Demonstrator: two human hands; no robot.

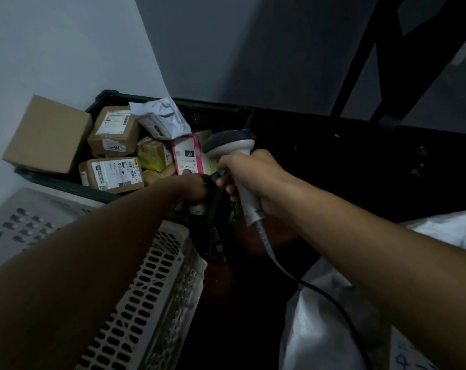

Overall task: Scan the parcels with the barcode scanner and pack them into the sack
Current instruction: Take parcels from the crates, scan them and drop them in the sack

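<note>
**Dim corner, scanner aimed at the pink parcel**

Dim grey walls meet in a corner above the work area. Nearest the camera, a pale perforated plastic crate (157,303) lies lower left, and the white sack (320,316) sags open at lower right, with the scanner's cable (330,297) trailing across it.

Further out, the right hand (250,180) is wrapped tight round the handle of the barcode scanner (232,148), head pointing away and left. Just left of it, the left hand (197,186) is closed on the near edge of the pink-and-white parcel (190,154), which stands tilted in the dark green crate (114,96).

The parcel's label faces the scanner head, almost touching it; the scan hinges on that facing. The sack lies behind and to the right, so packing will likely mean carrying the parcel back across the scanner arm.

Its label reads "231", upside down, with a longer "231-" code beneath. Beyond lie taped cardboard boxes (113,130) with barcode labels too small to read, a grey poly mailer (161,118), and a plain carton (49,134) against the wall.
</note>
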